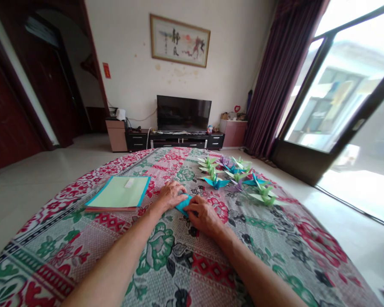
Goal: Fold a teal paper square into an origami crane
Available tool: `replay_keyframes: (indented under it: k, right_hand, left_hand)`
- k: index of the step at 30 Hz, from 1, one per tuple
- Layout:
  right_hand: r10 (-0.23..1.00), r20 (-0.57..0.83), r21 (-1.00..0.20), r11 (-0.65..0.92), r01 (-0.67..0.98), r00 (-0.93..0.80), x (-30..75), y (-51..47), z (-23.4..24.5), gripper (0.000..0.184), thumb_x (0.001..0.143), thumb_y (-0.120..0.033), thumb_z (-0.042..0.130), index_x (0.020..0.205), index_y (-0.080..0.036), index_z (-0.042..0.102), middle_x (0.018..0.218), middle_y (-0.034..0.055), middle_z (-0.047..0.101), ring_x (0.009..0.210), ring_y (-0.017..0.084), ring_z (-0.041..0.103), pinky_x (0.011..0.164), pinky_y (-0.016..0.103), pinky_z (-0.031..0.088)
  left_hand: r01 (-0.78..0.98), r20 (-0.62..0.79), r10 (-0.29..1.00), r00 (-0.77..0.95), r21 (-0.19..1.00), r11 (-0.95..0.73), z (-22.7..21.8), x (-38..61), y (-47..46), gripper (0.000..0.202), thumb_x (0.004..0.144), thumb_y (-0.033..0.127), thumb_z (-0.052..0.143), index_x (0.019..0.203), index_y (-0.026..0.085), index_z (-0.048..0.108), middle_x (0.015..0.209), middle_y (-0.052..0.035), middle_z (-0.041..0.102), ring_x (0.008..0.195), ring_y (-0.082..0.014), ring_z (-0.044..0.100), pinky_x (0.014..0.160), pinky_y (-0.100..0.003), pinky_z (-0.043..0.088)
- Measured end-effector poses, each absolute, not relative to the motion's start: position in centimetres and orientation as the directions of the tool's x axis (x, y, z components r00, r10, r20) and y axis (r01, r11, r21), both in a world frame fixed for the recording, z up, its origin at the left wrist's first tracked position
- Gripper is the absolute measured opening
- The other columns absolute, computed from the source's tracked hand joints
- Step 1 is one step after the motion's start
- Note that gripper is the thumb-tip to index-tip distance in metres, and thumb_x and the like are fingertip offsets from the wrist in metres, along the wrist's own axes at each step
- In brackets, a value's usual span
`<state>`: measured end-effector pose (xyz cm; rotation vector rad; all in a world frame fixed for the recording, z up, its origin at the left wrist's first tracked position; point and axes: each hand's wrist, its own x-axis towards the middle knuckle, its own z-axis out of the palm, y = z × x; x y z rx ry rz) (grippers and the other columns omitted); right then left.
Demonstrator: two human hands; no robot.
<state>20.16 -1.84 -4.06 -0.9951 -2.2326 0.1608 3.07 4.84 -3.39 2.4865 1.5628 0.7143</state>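
Note:
A small piece of folded blue origami paper [182, 207] lies on the patterned tablecloth between my two hands. My left hand [170, 195] grips its left and far side, with the fingers curled and pressed down on it. On the right edge, my right hand [204, 214] is closed, its thumb and fingers pinching the paper. The fingers partly cover the paper, so its full shape is hidden. To the left of my left hand sits a stack of square origami paper [115, 192], light green over blue, with a small white scrap [129, 183] on top.
Several folded paper cranes [216, 183] in green, blue and purple stand at the right on the round table's tablecloth [160, 256]. Beyond the table are a television [184, 113] on a low black cabinet [139, 140], a purple curtain [275, 81] and a glass door [326, 94].

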Motion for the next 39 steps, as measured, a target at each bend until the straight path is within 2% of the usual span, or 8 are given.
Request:
replay_keyframes:
  k: [5, 10, 18, 22, 27, 33, 36, 39]
  right_hand:
    - [0.705, 0.523, -0.384, 0.697, 0.606, -0.479, 20.2, -1.9, -3.9, 0.025, 0.078, -0.012, 0.052, 0.088, -0.025, 0.070, 0.085, 0.0031, 0.057, 0.080, 0.013, 0.054, 0.075, 0.026, 0.043]
    - [0.727, 0.508, -0.372, 0.669, 0.643, -0.462, 20.1, -2.4, -3.3, 0.022, 0.077, -0.013, 0.053, 0.089, -0.024, 0.068, 0.092, 0.0036, 0.057, 0.085, 0.015, 0.053, 0.080, 0.029, 0.042]
    - [0.848, 0.505, -0.355, 0.374, 0.857, -0.161, 20.2, -2.7, -3.8, 0.020, 0.074, -0.027, 0.057, 0.091, -0.016, 0.060, 0.091, 0.0095, 0.056, 0.089, 0.022, 0.051, 0.083, 0.034, 0.040]
    - [0.847, 0.524, -0.343, 0.306, 0.888, -0.089, 20.1, -2.2, -4.0, 0.032, 0.076, -0.039, 0.055, 0.097, -0.015, 0.058, 0.099, 0.0134, 0.055, 0.094, 0.026, 0.050, 0.085, 0.038, 0.039]
    - [0.842, 0.533, -0.350, 0.309, 0.884, -0.083, 20.2, -1.9, -4.3, 0.026, 0.072, -0.037, 0.059, 0.090, -0.018, 0.058, 0.094, 0.0101, 0.057, 0.089, 0.024, 0.051, 0.081, 0.036, 0.039]
    - [0.864, 0.494, -0.454, 0.353, 0.818, -0.099, 20.3, -1.9, -4.0, 0.019, 0.069, -0.021, 0.055, 0.088, -0.018, 0.057, 0.082, 0.0053, 0.062, 0.081, 0.020, 0.055, 0.075, 0.031, 0.039]
    - [0.875, 0.480, -0.616, 0.392, 0.683, -0.069, 20.3, -1.5, -3.7, 0.016, 0.068, -0.019, 0.054, 0.084, -0.019, 0.057, 0.075, 0.0018, 0.061, 0.069, 0.017, 0.055, 0.065, 0.027, 0.039]
    - [0.901, 0.433, -0.825, 0.384, 0.414, 0.027, 20.4, -0.7, -3.7, 0.015, 0.068, -0.026, 0.055, 0.081, -0.019, 0.054, 0.061, -0.0034, 0.054, 0.054, 0.012, 0.050, 0.053, 0.023, 0.038]
  left_hand:
    - [0.860, 0.344, 0.898, 0.275, 0.330, -0.389, -3.3, 3.7, 6.1, 0.019, 0.076, 0.036, 0.053, 0.077, 0.022, 0.066, 0.087, -0.0036, 0.061, 0.088, -0.0185, 0.054, 0.082, -0.030, 0.042]
    - [0.885, 0.348, 0.909, 0.232, 0.313, -0.345, -3.3, 4.1, 6.8, 0.019, 0.078, 0.033, 0.051, 0.075, 0.020, 0.064, 0.081, -0.0042, 0.062, 0.081, -0.0177, 0.056, 0.077, -0.029, 0.042]
    - [0.885, 0.397, 0.885, 0.243, 0.282, -0.370, -3.6, 3.9, 6.6, 0.019, 0.078, 0.034, 0.051, 0.076, 0.020, 0.064, 0.080, -0.0045, 0.061, 0.082, -0.0183, 0.055, 0.077, -0.028, 0.042]
    - [0.865, 0.403, 0.885, 0.234, 0.330, -0.379, -3.8, 3.7, 7.0, 0.018, 0.077, 0.034, 0.054, 0.074, 0.021, 0.064, 0.078, -0.0036, 0.061, 0.080, -0.0169, 0.055, 0.077, -0.027, 0.041]
    - [0.810, 0.342, 0.932, 0.119, 0.509, -0.290, -3.1, 3.4, 6.4, 0.025, 0.082, 0.033, 0.045, 0.077, 0.019, 0.065, 0.075, -0.0026, 0.065, 0.071, -0.0138, 0.057, 0.066, -0.023, 0.040]
    - [0.770, 0.366, 0.930, -0.026, 0.600, -0.215, -1.9, 2.8, 2.6, 0.024, 0.079, 0.029, 0.045, 0.080, 0.019, 0.067, 0.080, -0.0038, 0.068, 0.075, -0.0159, 0.060, 0.066, -0.022, 0.039]
    - [0.691, 0.322, 0.947, -0.020, 0.689, -0.220, -1.9, 2.3, 1.1, 0.027, 0.080, 0.034, 0.046, 0.084, 0.018, 0.068, 0.080, -0.0051, 0.069, 0.076, -0.0177, 0.061, 0.068, -0.024, 0.041]
    - [0.497, 0.265, 0.964, -0.036, 0.841, -0.213, -2.2, 1.9, 0.3, 0.037, 0.074, 0.044, 0.057, 0.098, 0.016, 0.065, 0.091, -0.0082, 0.069, 0.084, -0.0189, 0.062, 0.069, -0.023, 0.044]
